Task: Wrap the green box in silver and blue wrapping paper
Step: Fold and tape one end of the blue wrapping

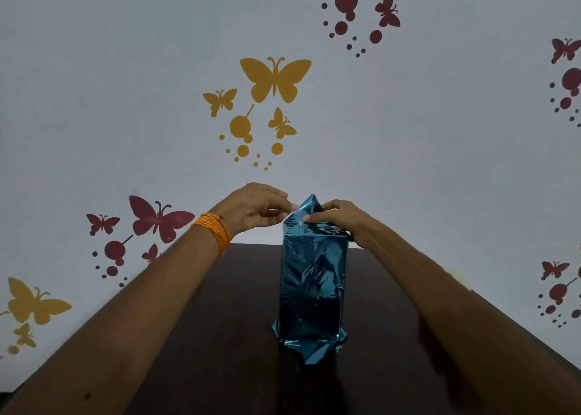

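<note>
The green box, hidden inside the blue wrapping paper (314,282), rests on the worktop (220,320); the peaked end flap is pinched by left hand (261,207) and right hand (342,223) — creases should be flattened tight before sealing.

The wrapped box (312,289) stood at the middle of the table (220,320), the wall (408,131) behind it, with the left grip (261,208) pinching the paper (309,207) at its top from the left and the right grip (339,219) from the right.
</note>
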The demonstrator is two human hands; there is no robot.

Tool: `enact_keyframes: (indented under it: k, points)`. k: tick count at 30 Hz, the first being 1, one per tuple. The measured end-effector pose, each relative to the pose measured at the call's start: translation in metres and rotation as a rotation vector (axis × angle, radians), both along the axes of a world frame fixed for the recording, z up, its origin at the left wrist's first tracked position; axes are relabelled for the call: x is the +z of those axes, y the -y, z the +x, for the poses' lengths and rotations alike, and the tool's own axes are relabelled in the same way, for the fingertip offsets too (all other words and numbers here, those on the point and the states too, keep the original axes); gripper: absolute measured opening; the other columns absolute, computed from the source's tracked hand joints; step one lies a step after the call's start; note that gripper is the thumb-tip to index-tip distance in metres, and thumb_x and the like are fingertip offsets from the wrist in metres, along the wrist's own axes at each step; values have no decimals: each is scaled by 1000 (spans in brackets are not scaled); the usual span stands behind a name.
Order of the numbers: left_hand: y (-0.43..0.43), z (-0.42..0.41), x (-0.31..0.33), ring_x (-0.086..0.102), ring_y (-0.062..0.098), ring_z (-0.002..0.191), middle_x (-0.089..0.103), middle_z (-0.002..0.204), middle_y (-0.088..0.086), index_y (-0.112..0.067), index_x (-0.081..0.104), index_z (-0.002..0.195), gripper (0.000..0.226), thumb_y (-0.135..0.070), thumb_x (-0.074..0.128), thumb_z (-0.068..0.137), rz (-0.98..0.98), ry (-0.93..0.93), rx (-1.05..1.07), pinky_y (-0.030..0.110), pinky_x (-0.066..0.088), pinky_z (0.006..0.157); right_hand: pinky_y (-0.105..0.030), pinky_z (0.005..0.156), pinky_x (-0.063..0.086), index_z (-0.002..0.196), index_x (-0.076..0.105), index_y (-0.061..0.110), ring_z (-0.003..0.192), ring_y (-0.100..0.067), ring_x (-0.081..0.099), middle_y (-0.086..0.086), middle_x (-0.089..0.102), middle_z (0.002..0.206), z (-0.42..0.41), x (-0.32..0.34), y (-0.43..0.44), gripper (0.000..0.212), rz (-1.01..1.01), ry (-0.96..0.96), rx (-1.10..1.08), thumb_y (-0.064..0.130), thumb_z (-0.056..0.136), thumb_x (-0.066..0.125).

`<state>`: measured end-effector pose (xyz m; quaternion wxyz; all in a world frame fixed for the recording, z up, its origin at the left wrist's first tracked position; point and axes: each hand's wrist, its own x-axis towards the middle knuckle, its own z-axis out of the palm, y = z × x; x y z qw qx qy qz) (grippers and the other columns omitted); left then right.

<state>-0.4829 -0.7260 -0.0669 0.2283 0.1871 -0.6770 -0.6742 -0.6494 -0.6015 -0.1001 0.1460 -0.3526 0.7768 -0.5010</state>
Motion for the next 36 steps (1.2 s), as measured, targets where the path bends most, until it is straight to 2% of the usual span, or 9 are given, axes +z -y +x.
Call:
enact_keyframes:
  k: [6, 8, 10, 12, 17, 22, 26, 31, 36]
  points:
    - [4, -5, -2, 67, 19, 70, 70, 94, 19, 0, 64, 115, 41, 9, 75, 76, 32, -9, -6, 24, 59, 62, -30, 70, 53, 115, 63, 17, 97, -19, 66, -6, 68, 112, -4, -1, 2, 46, -182, 41, 20, 38, 79, 83]
    - [5, -4, 0, 67, 19, 71, 70, 97, 19, -1, 63, 115, 42, 9, 76, 76, 44, -26, -5, 24, 60, 62, -28, 75, 49, 113, 66, 20, 101, -16, 64, -4, 68, 113, -6, 2, -7, 28, -355, -58, -14, 30, 88, 75]
    - [8, -3, 3, 66, 19, 73, 69, 102, 20, -1, 62, 116, 44, 10, 76, 75, 44, -37, -4, 24, 60, 62, -19, 74, 47, 103, 69, 16, 92, -6, 64, -3, 70, 104, -10, 5, -19, 13, -469, -226, 16, 13, 90, 71]
    - [10, -3, 5, 66, 20, 75, 69, 108, 22, -1, 63, 116, 44, 9, 76, 75, 42, -39, 2, 24, 60, 61, -9, 68, 46, 95, 71, 11, 81, 1, 64, -2, 72, 95, -8, 8, -29, 11, -402, -330, 165, 2, 90, 68]
    - [6, -7, 6, 66, 19, 76, 69, 108, 21, -2, 63, 115, 44, 8, 77, 75, 35, -22, 13, 24, 60, 60, -18, 80, 50, 106, 75, 16, 99, -12, 67, 1, 74, 104, -7, 7, -22, 15, -58, -479, 350, 12, 94, 66]
    - [-1, -14, 3, 66, 21, 79, 67, 105, 21, 0, 62, 116, 45, 10, 76, 74, 39, 3, 1, 24, 60, 61, -15, 75, 50, 111, 72, 13, 101, -18, 67, -5, 74, 106, -9, 12, -16, 18, -27, -456, 390, 9, 95, 64]
    - [-2, -17, 4, 65, 20, 76, 66, 103, 21, 1, 62, 117, 46, 11, 76, 74, 48, -1, -7, 24, 61, 63, -37, 90, 54, 111, 73, 13, 106, -28, 66, -9, 73, 108, -16, 11, -12, 19, -25, -418, 388, 8, 95, 64]
    - [-1, -15, 6, 65, 20, 76, 65, 106, 21, 0, 62, 117, 44, 10, 75, 76, 43, 9, 0, 24, 60, 62, -22, 78, 52, 106, 77, 12, 96, -14, 68, -2, 75, 106, -18, 12, -14, 16, -30, -386, 394, 11, 95, 65]
    - [1, -15, 7, 64, 21, 80, 66, 108, 21, -1, 62, 117, 44, 8, 75, 76, 48, 22, 12, 25, 60, 61, -29, 83, 50, 102, 75, 4, 94, -18, 66, -5, 74, 102, -19, 12, -11, 20, 2, -379, 376, 20, 96, 66]
